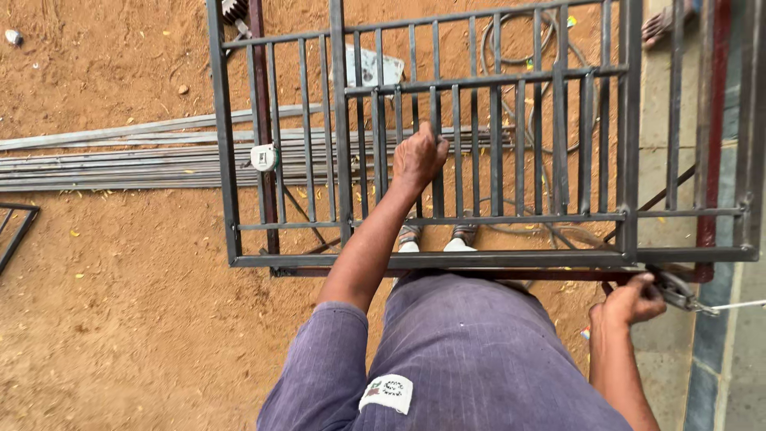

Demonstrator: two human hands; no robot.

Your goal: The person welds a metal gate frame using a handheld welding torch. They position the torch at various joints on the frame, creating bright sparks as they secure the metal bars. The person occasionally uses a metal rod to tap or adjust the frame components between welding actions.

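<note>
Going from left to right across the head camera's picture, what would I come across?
Small dark frame corner → bundle of long metal rods → white tape measure → left hand gripping a bar of the metal grille → right hand → clamp tool.

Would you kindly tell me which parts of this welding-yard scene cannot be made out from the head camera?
Head view, hard to make out:
- Left hand grip: fingers curl behind a bar of the metal grille, hidden.
- Tool at the right hand: partly under the frame; its kind is unclear.
- Feet: only the toes show behind the bottom rail.
- Cable: crossed by bars, ends unseen.
- Steel rods: cut off at the left edge.
</note>
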